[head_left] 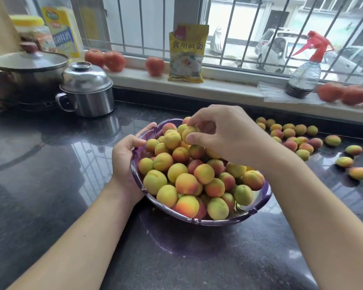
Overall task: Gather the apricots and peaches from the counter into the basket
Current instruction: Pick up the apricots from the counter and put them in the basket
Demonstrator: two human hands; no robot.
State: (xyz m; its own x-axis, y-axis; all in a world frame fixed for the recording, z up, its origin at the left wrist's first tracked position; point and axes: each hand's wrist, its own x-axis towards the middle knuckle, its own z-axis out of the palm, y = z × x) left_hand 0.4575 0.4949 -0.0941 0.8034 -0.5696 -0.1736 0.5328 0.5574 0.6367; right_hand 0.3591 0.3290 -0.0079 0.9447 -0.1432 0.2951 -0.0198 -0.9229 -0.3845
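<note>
Right now the right hand [222, 132] hangs over the far part of the purple basket [258, 208], its grip closed on one apricot [189, 132] pinched between thumb and fingertips. That fruit sits just above the pile, touching or nearly touching the ones beneath; I cannot tell which. The left hand [127, 155] clasps the basket's left rim, thumb over the edge and fingers underneath, apparently steadying it.

The relation that matters for what comes next: the loose fruit [298, 137] lies to the right of the basket and somewhat farther back, scattered on the dark surface [50, 185] below the window sill. It is on the right hand's side, so that hand is plainly the nearer one, while the left would have to cross the basket. The fruits are roundish, with no long axis to speak of, so a grasp from above should suit any of them. A denser cluster lies closer to the basket; a few stragglers [353, 162] lie farther right and nearer.

As for containers, the basket is heaped well above its rim with yellow, green and red-blushed fruit. My judgement is that the task is well past halfway, and that rolling off the heap is the risk with each further fruit placed. A lidded pot [27, 68] and a lidded steel mug [88, 88] stand far left; their contents are hidden.
</note>
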